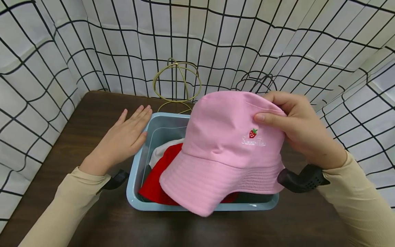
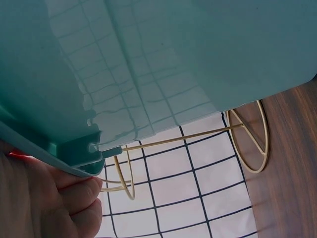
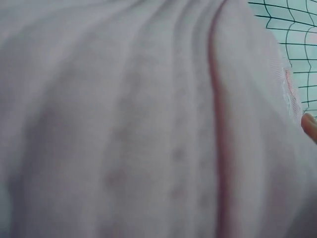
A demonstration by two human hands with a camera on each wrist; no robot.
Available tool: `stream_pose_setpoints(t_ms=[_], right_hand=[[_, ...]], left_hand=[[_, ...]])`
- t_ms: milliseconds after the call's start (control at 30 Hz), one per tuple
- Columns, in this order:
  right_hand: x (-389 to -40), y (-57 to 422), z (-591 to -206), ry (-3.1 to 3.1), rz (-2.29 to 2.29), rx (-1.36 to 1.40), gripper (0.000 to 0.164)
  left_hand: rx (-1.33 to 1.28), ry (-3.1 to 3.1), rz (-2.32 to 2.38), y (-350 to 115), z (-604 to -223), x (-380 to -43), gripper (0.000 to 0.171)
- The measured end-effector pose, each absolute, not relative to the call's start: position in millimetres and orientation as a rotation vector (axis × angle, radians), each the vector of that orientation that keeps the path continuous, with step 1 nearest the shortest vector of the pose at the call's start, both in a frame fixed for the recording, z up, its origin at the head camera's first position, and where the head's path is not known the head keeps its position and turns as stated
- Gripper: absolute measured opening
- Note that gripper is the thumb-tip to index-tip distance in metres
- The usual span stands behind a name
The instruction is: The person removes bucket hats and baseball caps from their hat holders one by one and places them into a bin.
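Observation:
A pink bucket hat (image 1: 222, 137) with a small strawberry and white lettering hangs over the light-blue plastic basin (image 1: 135, 192). My right hand (image 1: 299, 127) pinches its crown between thumb and fingers; the brim fills most of the right wrist view. Below it in the basin lie a red hat (image 1: 162, 178) and some white cloth (image 1: 162, 151), both partly covered. With its fingers straight, my left hand (image 1: 126, 139) rests against the basin's left rim. In the left wrist view, the basin wall (image 2: 163, 59) fills the top and the left hand (image 2: 49, 203) touches its rim.
Behind the basin stands a gold wire stand (image 1: 177, 82) with a round top, and a black wire stand (image 1: 256, 82) is partly hidden by the hat. Black wire grid panels (image 1: 123, 55) surround the dark wooden table (image 1: 92, 113) at the back and sides.

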State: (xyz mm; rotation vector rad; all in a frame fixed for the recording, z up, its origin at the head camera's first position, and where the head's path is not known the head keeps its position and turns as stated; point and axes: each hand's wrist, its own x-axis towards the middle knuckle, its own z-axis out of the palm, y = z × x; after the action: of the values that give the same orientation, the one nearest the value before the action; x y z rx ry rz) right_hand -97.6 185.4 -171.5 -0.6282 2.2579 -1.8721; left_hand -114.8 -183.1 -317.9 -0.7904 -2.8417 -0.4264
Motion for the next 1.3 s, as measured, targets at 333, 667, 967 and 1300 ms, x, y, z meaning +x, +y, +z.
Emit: stream_pose_setpoints(t_ms=[333,667,967,1300], right_hand=[[-117.6,161.5,-194.6,2.267,-1.686,-0.535,0.012],[-140.9,151.4,-232.4,2.383,-1.563,-0.503,0.018],[-151.9,144.3,-243.6,2.446,-1.611,-0.546,0.018],[-171.5,132.6,-250.6,2.625,-1.539,-0.595,0.02]], left_hand=[[-0.809,-2.833,-0.403,-183.5,-318.3,-116.4,0.06],[-0.817,-2.837,-0.4,-184.0,-318.4,-116.0,0.06],[-0.828,-2.849,-0.389,-185.9,-316.2,-115.5,0.061],[-0.843,-2.829,-0.408,-185.2,-317.3,-115.6,0.06]])
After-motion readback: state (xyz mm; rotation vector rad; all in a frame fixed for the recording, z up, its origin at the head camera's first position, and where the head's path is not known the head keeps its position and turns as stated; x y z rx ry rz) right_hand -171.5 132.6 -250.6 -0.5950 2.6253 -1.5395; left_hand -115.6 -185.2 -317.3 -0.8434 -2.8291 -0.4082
